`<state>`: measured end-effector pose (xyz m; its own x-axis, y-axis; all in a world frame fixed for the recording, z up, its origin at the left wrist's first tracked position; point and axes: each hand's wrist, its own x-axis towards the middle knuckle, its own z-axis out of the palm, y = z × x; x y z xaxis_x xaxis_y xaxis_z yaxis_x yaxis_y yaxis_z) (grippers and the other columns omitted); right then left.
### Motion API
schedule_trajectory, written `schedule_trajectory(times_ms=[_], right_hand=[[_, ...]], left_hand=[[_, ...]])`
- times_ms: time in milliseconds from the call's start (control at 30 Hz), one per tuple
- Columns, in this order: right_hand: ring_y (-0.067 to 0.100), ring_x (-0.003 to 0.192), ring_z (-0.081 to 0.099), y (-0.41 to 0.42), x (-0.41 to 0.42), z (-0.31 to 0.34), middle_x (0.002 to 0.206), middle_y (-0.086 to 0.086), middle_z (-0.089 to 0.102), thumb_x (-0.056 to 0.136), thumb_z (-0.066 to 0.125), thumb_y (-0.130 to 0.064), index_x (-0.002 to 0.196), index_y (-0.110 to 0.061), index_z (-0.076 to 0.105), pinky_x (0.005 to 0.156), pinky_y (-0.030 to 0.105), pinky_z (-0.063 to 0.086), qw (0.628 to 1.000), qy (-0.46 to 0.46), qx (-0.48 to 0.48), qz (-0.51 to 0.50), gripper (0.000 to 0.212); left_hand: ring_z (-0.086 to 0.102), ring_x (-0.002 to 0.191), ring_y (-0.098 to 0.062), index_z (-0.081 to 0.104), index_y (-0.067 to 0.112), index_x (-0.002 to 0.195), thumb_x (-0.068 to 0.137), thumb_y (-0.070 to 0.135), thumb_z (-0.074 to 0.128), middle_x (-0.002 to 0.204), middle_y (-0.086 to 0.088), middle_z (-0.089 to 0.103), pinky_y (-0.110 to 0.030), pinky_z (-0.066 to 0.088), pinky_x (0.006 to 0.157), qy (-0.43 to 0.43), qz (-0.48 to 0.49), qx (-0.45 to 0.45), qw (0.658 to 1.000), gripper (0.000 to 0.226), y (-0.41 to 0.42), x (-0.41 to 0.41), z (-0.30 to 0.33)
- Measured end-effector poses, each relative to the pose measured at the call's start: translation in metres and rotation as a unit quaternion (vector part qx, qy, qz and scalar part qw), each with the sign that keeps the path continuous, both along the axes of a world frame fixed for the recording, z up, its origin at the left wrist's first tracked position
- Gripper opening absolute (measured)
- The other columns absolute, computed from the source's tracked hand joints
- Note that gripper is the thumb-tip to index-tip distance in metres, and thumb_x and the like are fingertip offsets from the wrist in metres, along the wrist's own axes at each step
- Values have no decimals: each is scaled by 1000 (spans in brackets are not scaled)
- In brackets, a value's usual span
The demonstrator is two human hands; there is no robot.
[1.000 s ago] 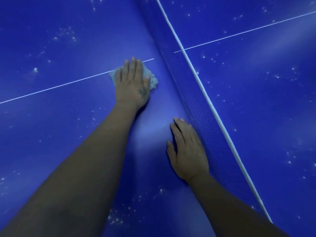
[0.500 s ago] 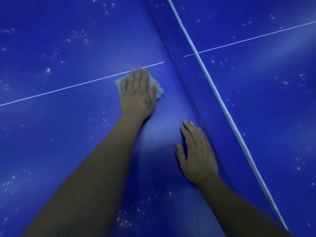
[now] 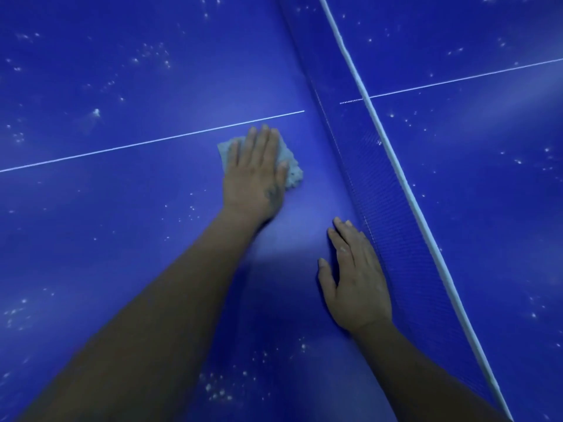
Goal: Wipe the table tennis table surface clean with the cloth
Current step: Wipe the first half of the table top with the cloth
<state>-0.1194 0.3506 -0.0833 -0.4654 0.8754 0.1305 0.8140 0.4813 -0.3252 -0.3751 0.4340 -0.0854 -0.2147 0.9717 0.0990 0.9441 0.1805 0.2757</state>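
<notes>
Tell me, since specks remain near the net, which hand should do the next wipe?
Left. The left hand already presses the cloth flat; the right hand just rests on the table.

The left hand (image 3: 256, 172) has drawn the pale cloth (image 3: 291, 172) back off the white centre line (image 3: 152, 143) toward the person, so both now sit just below it, where a second ago the fingers reached across the line.
</notes>
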Motion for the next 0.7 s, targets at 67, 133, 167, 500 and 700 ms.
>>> schedule_trajectory(times_ms=[67, 133, 167, 500, 700], right_hand=[[21, 162, 26, 0, 0, 0, 171, 4, 35, 109, 47, -35, 158, -5, 47, 132, 46, 24, 1000, -2, -7, 0, 58], [21, 162, 26, -1, 1, 0, 171, 4, 35, 109, 47, -36, 158, -5, 46, 131, 46, 25, 1000, -5, -11, -3, 58], [21, 162, 27, -1, 1, 0, 171, 4, 35, 109, 48, -36, 158, -5, 47, 131, 47, 26, 1000, -4, -10, -4, 58], [23, 161, 28, 0, -1, 0, 171, 5, 36, 109, 46, -37, 157, -5, 48, 130, 50, 29, 1000, -1, -4, 0, 58], [23, 161, 28, 0, 0, -1, 171, 5, 36, 108, 45, -36, 156, -4, 48, 130, 50, 27, 1000, -3, -8, 3, 58]], left_hand=[[17, 163, -30, 25, 10, 168, 111, 45, 20, 175, -10, 25, -52, 8, 131, -7, 41, -17, 999, 66, -1, -33, -1], [17, 163, -31, 25, 10, 168, 112, 45, 20, 175, -11, 24, -55, 8, 131, -3, 70, -12, 997, 66, -23, -50, -1], [18, 163, -32, 25, 9, 168, 113, 44, 22, 174, -12, 25, -56, 8, 131, 7, 78, -3, 997, 65, -39, -49, 0], [20, 163, -30, 30, 9, 166, 113, 41, 31, 173, -10, 28, -58, 12, 131, 41, 42, 15, 998, 62, -75, -11, 1], [10, 164, -32, 20, 9, 169, 113, 40, 26, 176, -14, 16, -57, 12, 131, 34, 31, 16, 999, 64, -91, 24, 1]])
